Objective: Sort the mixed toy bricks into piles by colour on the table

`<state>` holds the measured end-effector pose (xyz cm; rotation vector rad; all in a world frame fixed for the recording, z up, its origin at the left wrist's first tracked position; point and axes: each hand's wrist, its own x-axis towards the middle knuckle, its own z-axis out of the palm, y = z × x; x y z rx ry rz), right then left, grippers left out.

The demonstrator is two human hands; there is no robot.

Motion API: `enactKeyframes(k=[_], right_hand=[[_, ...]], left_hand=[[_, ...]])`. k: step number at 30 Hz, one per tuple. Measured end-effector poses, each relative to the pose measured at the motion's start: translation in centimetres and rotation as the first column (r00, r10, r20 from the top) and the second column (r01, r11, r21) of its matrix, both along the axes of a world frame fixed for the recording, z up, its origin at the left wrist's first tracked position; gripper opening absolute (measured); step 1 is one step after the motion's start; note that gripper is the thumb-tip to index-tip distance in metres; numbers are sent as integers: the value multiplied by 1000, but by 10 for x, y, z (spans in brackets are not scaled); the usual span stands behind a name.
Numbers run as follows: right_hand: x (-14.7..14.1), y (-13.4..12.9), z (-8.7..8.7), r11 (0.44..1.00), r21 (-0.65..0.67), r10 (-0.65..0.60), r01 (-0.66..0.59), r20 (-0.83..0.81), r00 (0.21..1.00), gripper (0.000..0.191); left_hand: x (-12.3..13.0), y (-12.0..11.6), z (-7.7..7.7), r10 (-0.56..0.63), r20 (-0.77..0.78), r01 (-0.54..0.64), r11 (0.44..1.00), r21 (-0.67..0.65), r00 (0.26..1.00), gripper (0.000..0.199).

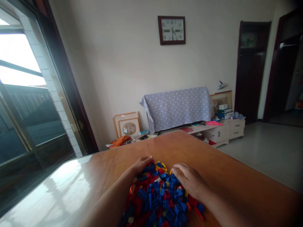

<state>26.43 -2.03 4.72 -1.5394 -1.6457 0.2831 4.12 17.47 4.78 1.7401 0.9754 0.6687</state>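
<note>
A heap of small plastic toy building bricks (153, 197), mostly blue and red with some yellow and white, lies on the wooden table in front of me. At the far left edge of the heap is my left hand (142, 164), its fingers close together against red and blue bricks; what they hold, if anything, is hidden. My right hand (188, 177) reaches over the heap's right side with fingers curled and closed. A yellow brick (171, 171) shows right at its fingertips, but I cannot tell whether it is gripped.
The brown table (236, 186) stretches out on both sides, with window glare at left. Beyond it stands a low white cabinet (222, 134), partly beneath a dotted grey cloth (177, 108). Framed pictures (129, 127) lean by the wall, under a clock (171, 30).
</note>
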Motion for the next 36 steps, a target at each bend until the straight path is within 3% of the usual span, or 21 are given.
enactKeyframes(k=[3,10,15,22,27,30,32,36], right_hand=[[-1,0,-1,1000,-23,12,-11,9,1000,43],[-3,-2,1,999,-29,28,-28,20,999,44],[-2,-1,0,1000,-14,26,-26,23,999,44],[1,0,-4,1000,-7,21,-21,35,999,45],[3,0,-3,1000,0,24,-24,26,999,46],[3,-2,1,999,8,31,-31,20,999,46],[3,-3,3,999,16,37,-37,16,999,46],[3,-4,6,999,40,27,-27,2,1000,44]], left_hand=[[8,-4,1,-83,-55,85,996,32,995,58],[10,-22,12,-188,-39,186,981,-48,981,52],[9,-48,28,-284,-95,285,958,-1,954,45],[8,-99,50,-442,-253,487,860,154,861,46],[0,-132,81,-485,-250,530,832,161,838,51],[-8,-134,102,-449,-174,473,871,135,877,53],[-13,-123,108,-326,-135,345,927,150,936,56],[-20,-81,94,-24,-151,46,988,145,988,68]])
